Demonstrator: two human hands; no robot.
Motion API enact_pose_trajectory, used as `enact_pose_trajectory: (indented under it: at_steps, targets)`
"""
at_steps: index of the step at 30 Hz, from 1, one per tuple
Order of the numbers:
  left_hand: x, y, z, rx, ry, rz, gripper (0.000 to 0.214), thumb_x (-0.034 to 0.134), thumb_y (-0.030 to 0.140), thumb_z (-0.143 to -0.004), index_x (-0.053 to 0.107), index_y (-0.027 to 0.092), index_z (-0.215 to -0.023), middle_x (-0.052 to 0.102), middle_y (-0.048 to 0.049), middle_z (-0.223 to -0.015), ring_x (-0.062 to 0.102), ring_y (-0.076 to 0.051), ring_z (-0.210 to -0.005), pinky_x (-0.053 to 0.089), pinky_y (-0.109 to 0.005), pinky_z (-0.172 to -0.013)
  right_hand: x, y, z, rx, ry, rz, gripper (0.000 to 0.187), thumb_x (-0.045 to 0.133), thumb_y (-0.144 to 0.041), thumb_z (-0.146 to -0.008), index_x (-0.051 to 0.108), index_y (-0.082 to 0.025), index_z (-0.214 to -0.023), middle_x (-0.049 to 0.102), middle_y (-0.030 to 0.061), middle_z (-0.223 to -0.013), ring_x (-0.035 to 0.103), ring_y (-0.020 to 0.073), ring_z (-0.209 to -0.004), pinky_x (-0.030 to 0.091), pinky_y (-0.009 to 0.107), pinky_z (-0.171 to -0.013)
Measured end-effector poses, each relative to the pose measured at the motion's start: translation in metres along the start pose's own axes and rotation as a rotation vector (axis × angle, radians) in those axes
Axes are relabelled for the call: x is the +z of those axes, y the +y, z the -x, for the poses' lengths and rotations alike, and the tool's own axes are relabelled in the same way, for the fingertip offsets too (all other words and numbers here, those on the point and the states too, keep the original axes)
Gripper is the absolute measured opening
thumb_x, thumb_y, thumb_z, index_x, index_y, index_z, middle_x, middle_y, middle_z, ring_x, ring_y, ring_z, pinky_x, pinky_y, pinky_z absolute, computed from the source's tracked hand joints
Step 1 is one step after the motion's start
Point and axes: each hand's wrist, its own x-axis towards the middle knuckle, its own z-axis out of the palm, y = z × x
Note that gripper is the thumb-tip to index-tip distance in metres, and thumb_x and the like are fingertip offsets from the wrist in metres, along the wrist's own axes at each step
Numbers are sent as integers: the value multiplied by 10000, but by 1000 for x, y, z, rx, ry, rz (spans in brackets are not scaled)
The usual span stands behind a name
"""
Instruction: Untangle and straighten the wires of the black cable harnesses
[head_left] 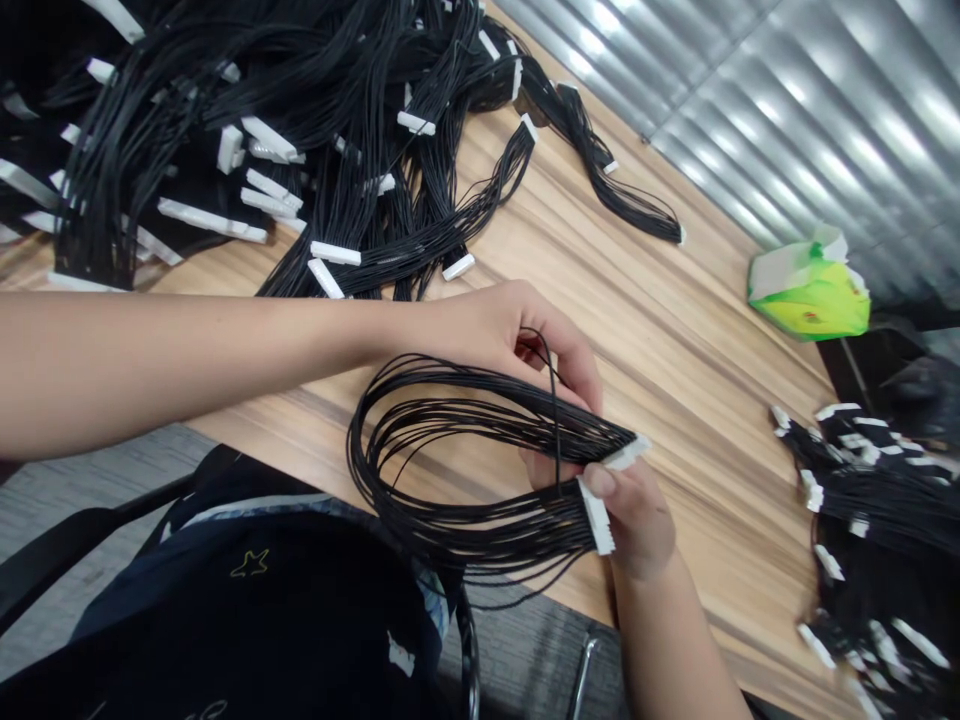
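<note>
"So, where is the loop (480, 525)?"

"In both hands, just over the near edge of the table (675, 330). It is a ring of thin black wires. At its right end are two white plugs side by side, the far plug (626, 452) and the near plug (598, 517)."

"How do the hands hold it?"

"The left hand (517, 330) comes in from the left. Its fingers are curled tight around the wires, right by the plugs. The right hand (637, 515) comes up from the near side. Its thumb presses on the near plug and its fingers close under it."

"And that one thin strand (555, 400)?"

"It runs across the wires, from the left fingers down to the right thumb. I think it is best to hold it tight and close to the plugs. The plugs should sit even too, so no wire slips out of the ring."

"What else is around?"

"A big pile (187, 120) of the same wires lies far left. A small pile (885, 500) lies on the right. A green pack (810, 295) sits far right by the grey wall (787, 100)."

"Is anything in the way?"

"Both piles are well apart from the hands. But the loop hangs over a dark lap (262, 600), so a loose wire could snag there."
</note>
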Motion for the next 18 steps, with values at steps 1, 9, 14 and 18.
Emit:
enact_pose_trajectory:
  at_steps: [1,9,14,18]
  targets:
    - [-1,0,0,-22,1,7,100,757,253,-835,806,198,-903,752,-41,-834,604,-54,-699,424,-127,-587,0,0,-1,17,-74,-44,440,641,-604,-834,545,-240,-608,494,0,-533,466,172,-486,409,332,-458]
    - [0,-3,-5,-69,-7,102,124,818,224,-757,817,160,-863,733,-53,-763,581,-57,-636,416,-124,-544,-1,3,1,7,-221,-112,408,508,-543,-946,573,-235,-685,515,22,-636,467,184,-583,374,337,-547]
    - [4,-3,-7,-59,-19,133,183,852,269,-726,816,132,-842,717,-59,-752,543,-54,-616,371,-132,-521,0,4,2,34,-216,-101,443,490,-588,-934,584,-224,-702,510,21,-635,468,186,-574,381,344,-542]
    - [10,-1,-4,-23,16,117,231,878,291,-696,805,129,-845,699,-24,-732,447,-26,-565,347,-129,-515,-2,3,-1,9,-183,-57,431,526,-606,-911,592,-237,-697,524,19,-639,484,190,-576,401,348,-553]
